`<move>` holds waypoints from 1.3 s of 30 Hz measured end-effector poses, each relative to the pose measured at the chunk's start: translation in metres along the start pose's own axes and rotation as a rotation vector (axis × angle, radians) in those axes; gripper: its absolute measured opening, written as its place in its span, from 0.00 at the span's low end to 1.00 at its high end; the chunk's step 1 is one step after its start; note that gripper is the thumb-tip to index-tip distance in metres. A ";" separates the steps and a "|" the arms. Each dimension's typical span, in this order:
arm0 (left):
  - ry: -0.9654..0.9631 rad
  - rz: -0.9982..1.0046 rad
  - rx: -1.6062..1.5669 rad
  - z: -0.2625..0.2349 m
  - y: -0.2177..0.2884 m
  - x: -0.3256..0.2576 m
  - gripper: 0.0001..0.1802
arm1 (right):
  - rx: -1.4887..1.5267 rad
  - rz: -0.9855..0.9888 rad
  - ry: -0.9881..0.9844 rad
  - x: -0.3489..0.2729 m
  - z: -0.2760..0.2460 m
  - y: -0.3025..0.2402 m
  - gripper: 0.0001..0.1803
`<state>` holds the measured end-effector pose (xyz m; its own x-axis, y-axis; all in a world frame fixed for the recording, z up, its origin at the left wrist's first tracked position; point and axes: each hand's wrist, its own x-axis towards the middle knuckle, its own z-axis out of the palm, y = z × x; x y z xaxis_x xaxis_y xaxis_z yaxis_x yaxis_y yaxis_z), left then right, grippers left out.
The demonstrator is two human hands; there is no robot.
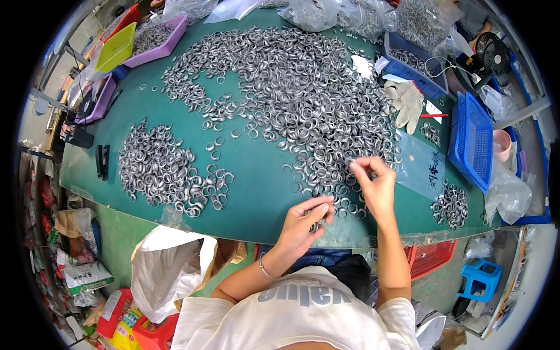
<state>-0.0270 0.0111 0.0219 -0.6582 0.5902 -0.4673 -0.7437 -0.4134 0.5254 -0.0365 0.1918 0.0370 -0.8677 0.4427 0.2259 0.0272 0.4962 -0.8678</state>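
Note:
A wide heap of grey metal rings [291, 81] spreads over the green table, thinning out toward its near edge. My left hand [306, 221] is closed around a few of these rings, close to the table's front edge. At the near end of the heap, my right hand [373, 179] pinches a ring [351, 163] between thumb and fingertips. Loose rings [348, 205] lie on the tabletop between both hands. A second, smaller pile of rings [154, 163] sits to the left, and a small pile of rings [451, 205] lies at the right.
A clear plastic bag [421, 166] lies flat right of my right hand, near a work glove [404, 102] and a red pen [433, 115]. Blue baskets [471, 140] stand along the right edge. Black pliers [102, 162] rest at the left. A white sack [169, 268] stands open below the table.

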 end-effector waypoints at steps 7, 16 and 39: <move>-0.032 0.117 -0.019 -0.004 -0.005 0.002 0.18 | 0.883 0.495 -0.418 -0.037 0.000 -0.005 0.09; -0.079 0.109 -0.026 -0.002 -0.002 0.001 0.19 | 0.690 0.333 -0.260 -0.056 0.006 -0.023 0.06; -0.025 0.134 -0.093 -0.013 0.003 0.005 0.14 | -0.072 -0.148 -0.069 -0.002 0.019 -0.012 0.06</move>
<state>-0.0343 0.0033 0.0119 -0.7503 0.5417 -0.3790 -0.6575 -0.5517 0.5132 -0.0450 0.1709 0.0383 -0.8970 0.3092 0.3160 -0.0707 0.6053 -0.7929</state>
